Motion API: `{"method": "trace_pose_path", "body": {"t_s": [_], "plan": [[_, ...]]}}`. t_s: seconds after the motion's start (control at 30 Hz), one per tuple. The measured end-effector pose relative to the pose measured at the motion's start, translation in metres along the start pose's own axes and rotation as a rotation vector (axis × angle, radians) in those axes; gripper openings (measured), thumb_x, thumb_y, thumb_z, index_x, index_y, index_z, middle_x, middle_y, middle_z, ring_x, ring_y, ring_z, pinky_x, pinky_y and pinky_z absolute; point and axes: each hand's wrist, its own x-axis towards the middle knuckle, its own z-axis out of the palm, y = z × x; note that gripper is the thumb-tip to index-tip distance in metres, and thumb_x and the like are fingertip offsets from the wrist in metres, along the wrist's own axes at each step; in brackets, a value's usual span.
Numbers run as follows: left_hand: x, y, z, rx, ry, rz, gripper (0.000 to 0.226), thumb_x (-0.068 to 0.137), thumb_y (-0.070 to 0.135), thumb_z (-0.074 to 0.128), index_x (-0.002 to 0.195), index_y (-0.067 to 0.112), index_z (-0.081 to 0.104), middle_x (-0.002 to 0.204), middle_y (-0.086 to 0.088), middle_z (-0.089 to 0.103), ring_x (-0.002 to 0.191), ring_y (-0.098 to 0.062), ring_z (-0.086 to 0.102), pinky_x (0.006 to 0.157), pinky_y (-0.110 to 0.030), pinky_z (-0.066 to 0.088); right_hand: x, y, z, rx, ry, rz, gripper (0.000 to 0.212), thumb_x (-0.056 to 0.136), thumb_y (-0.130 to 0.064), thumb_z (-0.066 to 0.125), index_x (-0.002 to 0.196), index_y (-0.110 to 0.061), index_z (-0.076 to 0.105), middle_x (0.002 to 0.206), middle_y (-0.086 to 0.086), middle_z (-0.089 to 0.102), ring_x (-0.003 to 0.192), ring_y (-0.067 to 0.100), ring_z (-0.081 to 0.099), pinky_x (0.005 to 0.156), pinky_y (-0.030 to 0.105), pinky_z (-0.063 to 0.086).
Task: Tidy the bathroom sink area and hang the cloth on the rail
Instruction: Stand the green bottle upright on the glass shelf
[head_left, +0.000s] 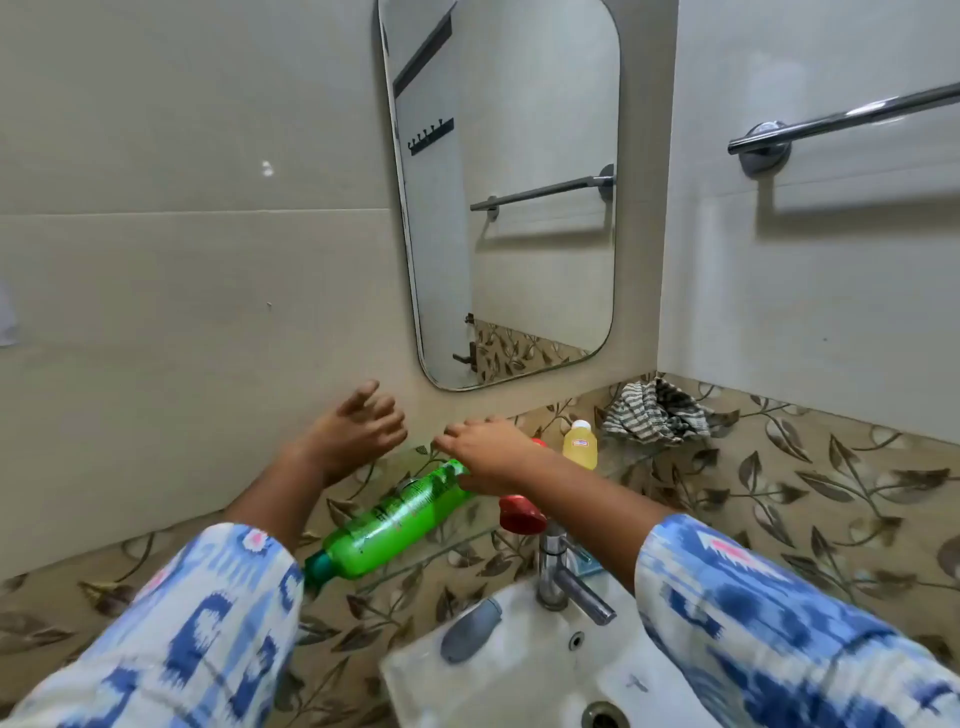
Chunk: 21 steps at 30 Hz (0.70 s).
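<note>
Three bottles: one green (397, 519), one red (521, 512), one yellow (580, 445). One cloth (655, 412), one rail (852, 115), one mirror (511, 192), one tap (563, 577), one sink (524, 670), two hands (358, 434) (491, 454).

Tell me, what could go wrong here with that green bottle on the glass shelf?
The green plastic bottle lies tilted, its capped end jutting past the glass shelf edge; it might roll off. The right hand at its base could bump the red plastic bottle or the small yellow bottle toward the white ceramic sink.
</note>
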Motion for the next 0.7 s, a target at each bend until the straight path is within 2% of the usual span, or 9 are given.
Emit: {"method": "trace_pose_path", "body": {"t_s": [0.03,0.07,0.13,0.23,0.3,0.43,0.53,0.6,0.7], "plan": [[-0.008,0.003,0.005,0.011,0.050,0.068,0.027,0.077,0.005,0.046,0.073,0.022,0.066,0.070,0.004,0.064,0.077,-0.017,0.066,0.093,-0.039,0.035,0.000,-0.007,0.003,-0.033,-0.026,-0.013,0.053,0.085,-0.024,0.058,0.133,-0.013,0.040,0.131,0.011,0.050,0.118,0.030,0.050,0.095,0.046,0.044],[-0.015,0.003,0.009,-0.009,0.032,0.130,0.029,0.079,0.005,0.044,0.077,0.022,0.067,0.073,0.004,0.065,0.079,-0.017,0.066,0.094,-0.039,0.036,0.000,-0.011,0.006,-0.063,-0.029,-0.030,0.052,0.084,-0.022,0.058,0.132,-0.013,0.040,0.132,0.012,0.049,0.119,0.031,0.049,0.095,0.046,0.044],[-0.034,0.016,0.015,0.034,0.091,0.163,0.031,0.082,0.006,0.042,0.087,0.022,0.068,0.080,0.003,0.068,0.084,-0.016,0.067,0.096,-0.039,0.033,-0.001,-0.026,0.015,-0.118,-0.022,-0.065,0.049,0.083,-0.018,0.059,0.128,-0.011,0.043,0.130,0.014,0.049,0.118,0.033,0.048,0.093,0.045,0.042],[-0.048,0.032,0.020,0.045,0.122,0.217,0.026,0.076,0.013,0.059,0.100,0.020,0.066,0.089,0.002,0.071,0.089,-0.016,0.067,0.097,-0.039,0.031,0.003,-0.036,0.017,-0.180,-0.014,-0.067,0.048,0.084,-0.014,0.060,0.128,-0.008,0.042,0.130,0.016,0.048,0.119,0.036,0.046,0.093,0.044,0.040],[-0.052,0.037,0.023,0.038,0.110,0.186,0.039,0.070,0.015,0.069,0.108,0.017,0.061,0.094,0.001,0.071,0.091,-0.018,0.067,0.097,-0.039,0.031,0.005,-0.042,0.020,-0.217,-0.020,-0.053,0.048,0.086,-0.012,0.058,0.130,-0.007,0.039,0.131,0.017,0.047,0.120,0.037,0.045,0.093,0.044,0.040],[-0.061,0.041,0.031,0.045,0.114,0.122,0.051,0.074,0.017,0.062,0.123,0.016,0.048,0.107,0.000,0.069,0.096,-0.020,0.066,0.098,-0.041,0.031,0.007,-0.054,0.031,-0.186,-0.053,-0.005,0.051,0.090,-0.011,0.052,0.135,-0.006,0.030,0.134,0.018,0.043,0.120,0.039,0.044,0.092,0.046,0.040],[-0.067,0.045,0.035,0.039,0.105,0.111,0.047,0.079,0.019,0.052,0.126,0.017,0.046,0.113,0.001,0.068,0.099,-0.020,0.065,0.098,-0.044,0.029,0.010,-0.059,0.039,-0.161,-0.026,0.027,0.043,0.093,-0.010,0.045,0.133,-0.003,0.031,0.134,0.021,0.043,0.119,0.041,0.044,0.091,0.048,0.040],[-0.069,0.047,0.036,-0.005,0.083,0.091,0.045,0.081,0.021,0.044,0.125,0.018,0.046,0.114,0.001,0.068,0.099,-0.021,0.066,0.098,-0.045,0.028,0.011,-0.060,0.043,-0.131,-0.017,0.022,0.044,0.091,-0.007,0.049,0.131,-0.001,0.033,0.131,0.023,0.044,0.117,0.044,0.044,0.089,0.049,0.041],[-0.074,0.052,0.035,-0.181,0.048,-0.001,0.039,0.089,0.031,0.034,0.125,0.021,0.045,0.110,0.003,0.070,0.094,-0.018,0.067,0.095,-0.043,0.028,0.009,-0.053,0.045,-0.111,0.018,-0.029,0.049,0.087,-0.008,0.053,0.132,-0.004,0.033,0.127,0.021,0.046,0.113,0.043,0.048,0.084,0.048,0.045]]}}
